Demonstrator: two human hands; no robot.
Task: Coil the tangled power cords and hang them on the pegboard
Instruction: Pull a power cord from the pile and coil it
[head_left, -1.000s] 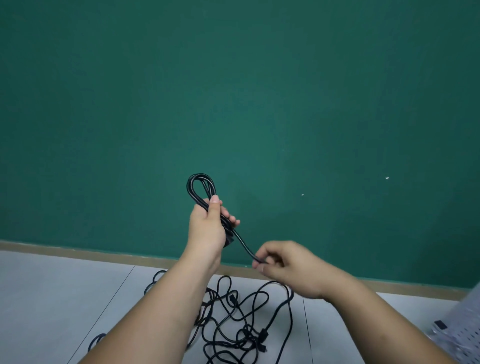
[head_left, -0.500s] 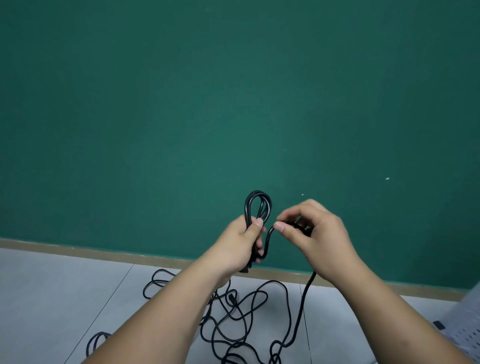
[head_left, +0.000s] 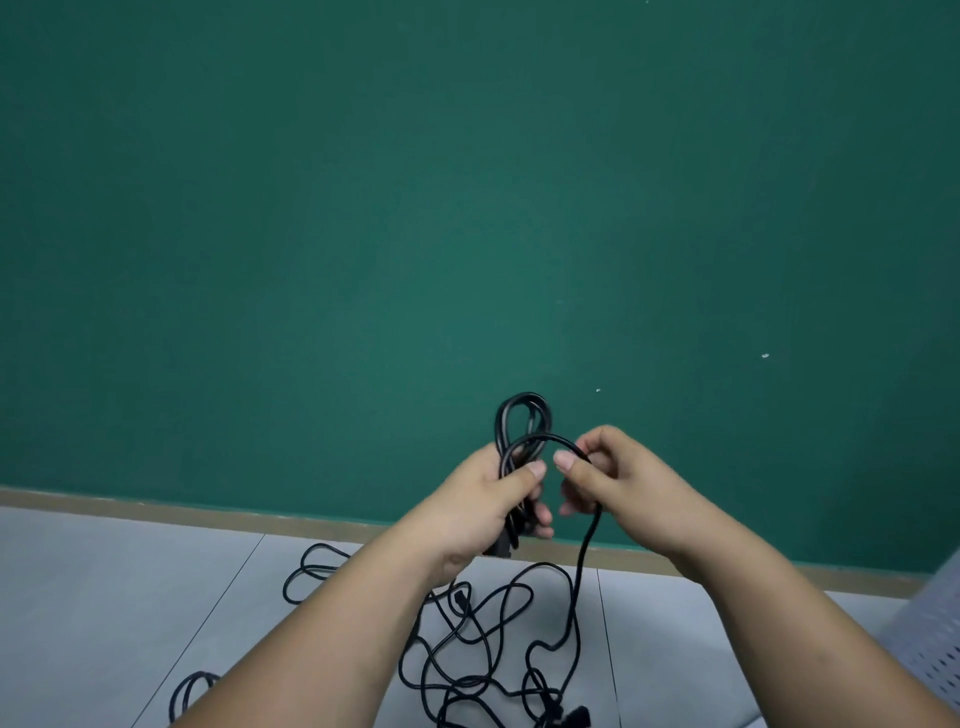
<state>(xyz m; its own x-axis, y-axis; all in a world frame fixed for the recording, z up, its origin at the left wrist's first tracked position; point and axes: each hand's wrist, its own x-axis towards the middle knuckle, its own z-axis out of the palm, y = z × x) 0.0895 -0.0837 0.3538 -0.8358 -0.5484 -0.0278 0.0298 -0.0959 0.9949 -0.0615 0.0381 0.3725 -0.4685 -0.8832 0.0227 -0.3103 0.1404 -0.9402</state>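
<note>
My left hand (head_left: 488, 506) grips a small coil of black power cord (head_left: 522, 415), whose loops stick up above the fist in front of the green wall. My right hand (head_left: 613, 483) pinches the same cord just to the right, arching a fresh loop over toward the coil. From my right hand the cord hangs down to a tangled heap of black cords (head_left: 483, 660) on the grey floor. A black plug (head_left: 571, 719) lies at the heap's lower edge. A corner of the white pegboard (head_left: 930, 644) shows at the far right.
A green wall fills most of the view, with a tan baseboard (head_left: 156, 512) along its foot. Grey floor tiles (head_left: 104, 597) stretch to the left. Another loop of black cord (head_left: 189, 693) lies at the lower left.
My left hand carried the coil rightward. My right hand rose from low beside the cord to coil height and laid a new loop across toward the left hand.
</note>
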